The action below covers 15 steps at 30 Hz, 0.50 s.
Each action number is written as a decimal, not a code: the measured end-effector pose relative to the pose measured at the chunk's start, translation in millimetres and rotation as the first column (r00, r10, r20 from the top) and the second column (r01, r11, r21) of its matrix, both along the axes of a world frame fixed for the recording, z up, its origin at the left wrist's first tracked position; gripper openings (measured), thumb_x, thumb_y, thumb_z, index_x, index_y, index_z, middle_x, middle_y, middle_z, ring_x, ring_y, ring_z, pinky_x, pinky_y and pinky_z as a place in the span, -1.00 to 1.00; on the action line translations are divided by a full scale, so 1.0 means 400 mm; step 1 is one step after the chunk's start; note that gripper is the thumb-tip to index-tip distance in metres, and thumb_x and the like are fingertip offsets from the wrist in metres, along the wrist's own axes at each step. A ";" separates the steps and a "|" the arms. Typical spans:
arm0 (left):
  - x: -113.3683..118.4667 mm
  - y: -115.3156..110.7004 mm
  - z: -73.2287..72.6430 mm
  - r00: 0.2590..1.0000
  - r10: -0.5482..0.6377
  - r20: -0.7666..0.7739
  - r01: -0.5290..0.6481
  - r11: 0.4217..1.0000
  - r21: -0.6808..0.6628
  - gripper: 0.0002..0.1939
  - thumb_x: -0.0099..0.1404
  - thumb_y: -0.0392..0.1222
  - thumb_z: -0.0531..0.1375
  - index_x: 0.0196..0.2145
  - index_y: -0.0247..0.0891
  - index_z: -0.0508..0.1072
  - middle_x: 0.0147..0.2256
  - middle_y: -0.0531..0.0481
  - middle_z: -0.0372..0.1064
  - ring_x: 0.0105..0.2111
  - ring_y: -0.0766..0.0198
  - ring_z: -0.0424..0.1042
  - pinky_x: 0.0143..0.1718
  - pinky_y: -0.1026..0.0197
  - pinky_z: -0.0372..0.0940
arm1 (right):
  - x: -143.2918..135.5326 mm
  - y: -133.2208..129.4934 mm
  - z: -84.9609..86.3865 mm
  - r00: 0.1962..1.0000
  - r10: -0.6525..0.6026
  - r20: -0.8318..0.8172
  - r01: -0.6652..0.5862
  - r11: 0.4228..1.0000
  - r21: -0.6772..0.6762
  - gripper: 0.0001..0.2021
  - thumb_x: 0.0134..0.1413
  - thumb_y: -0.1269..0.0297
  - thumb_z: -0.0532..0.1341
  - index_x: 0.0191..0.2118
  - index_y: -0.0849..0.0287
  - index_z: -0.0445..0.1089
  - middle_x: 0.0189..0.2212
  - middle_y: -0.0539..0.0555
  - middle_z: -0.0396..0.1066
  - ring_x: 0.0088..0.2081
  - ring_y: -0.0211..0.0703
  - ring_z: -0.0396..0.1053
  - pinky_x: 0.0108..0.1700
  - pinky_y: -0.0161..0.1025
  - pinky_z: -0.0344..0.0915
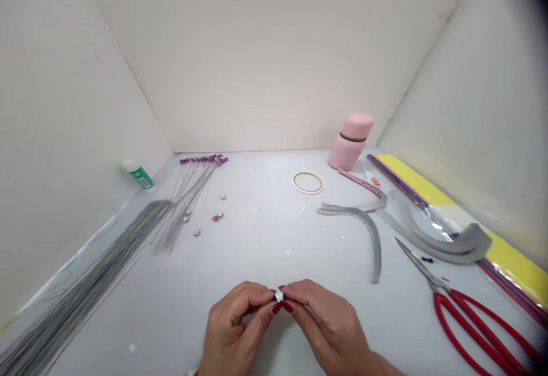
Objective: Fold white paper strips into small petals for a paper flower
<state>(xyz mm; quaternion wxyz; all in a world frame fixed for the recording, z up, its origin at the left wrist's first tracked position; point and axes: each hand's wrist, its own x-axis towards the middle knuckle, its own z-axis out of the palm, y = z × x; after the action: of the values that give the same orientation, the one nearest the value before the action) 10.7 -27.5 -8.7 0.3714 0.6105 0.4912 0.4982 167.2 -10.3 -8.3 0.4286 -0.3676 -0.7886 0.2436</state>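
Note:
A tiny silver-white star (279,296) is pinched between the fingertips of both hands near the front middle of the table. My left hand (242,326) is closed on its left side, thumb and forefinger pressed together. From the right, my right hand (325,324) grips the same star in a like pinch. Several small silver stars (197,232) lie on the white table further back on the left, one of them beside a small red-pink piece (215,218).
Grey wires (98,267) and purple-tipped stems (205,160) lie left, near a green-white tube (139,174). A tape ring (307,183) and pink bottle (351,142) are at the back. Grey strips (372,233), red-handled scissors (445,290) and yellow packs (423,190) are right.

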 end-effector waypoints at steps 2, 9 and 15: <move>0.001 -0.001 0.002 1.000 -0.011 0.012 0.011 1.000 -0.013 -0.92 0.15 -0.32 0.17 -0.47 -0.27 0.45 -0.48 -0.02 0.44 -0.47 0.28 0.42 -0.43 0.32 0.32 | -0.001 -0.002 0.002 1.000 0.007 -0.004 -0.007 1.000 -0.015 -0.80 0.06 0.50 0.06 -0.21 0.22 0.35 -0.39 0.14 0.47 -0.37 -0.17 0.42 -0.33 -0.31 0.39; 0.002 -0.005 0.001 0.999 -0.018 0.050 0.019 1.000 -0.025 -0.91 0.15 -0.29 0.17 -0.49 -0.26 0.45 -0.48 -0.04 0.43 -0.46 0.27 0.41 -0.41 0.30 0.31 | -0.003 -0.006 0.005 1.000 0.012 0.025 -0.013 0.999 0.035 -0.79 0.09 0.49 0.02 -0.23 0.20 0.36 -0.45 0.12 0.47 -0.41 -0.17 0.43 -0.37 -0.31 0.39; 0.011 -0.007 -0.006 0.997 -0.017 0.081 0.018 1.000 -0.013 -0.88 0.16 -0.27 0.16 -0.51 -0.26 0.43 -0.49 -0.01 0.41 -0.47 0.30 0.40 -0.43 0.34 0.29 | 0.002 -0.004 0.006 0.998 -0.001 0.062 -0.004 0.997 0.078 -0.80 0.07 0.51 0.03 -0.26 0.19 0.35 -0.49 0.12 0.47 -0.45 -0.17 0.43 -0.41 -0.33 0.38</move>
<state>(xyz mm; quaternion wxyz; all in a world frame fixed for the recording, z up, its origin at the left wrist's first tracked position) 15.2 -30.2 -11.0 0.3996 0.5916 0.4736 0.5158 168.0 -11.9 -5.9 0.4177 -0.3576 -0.8106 0.2014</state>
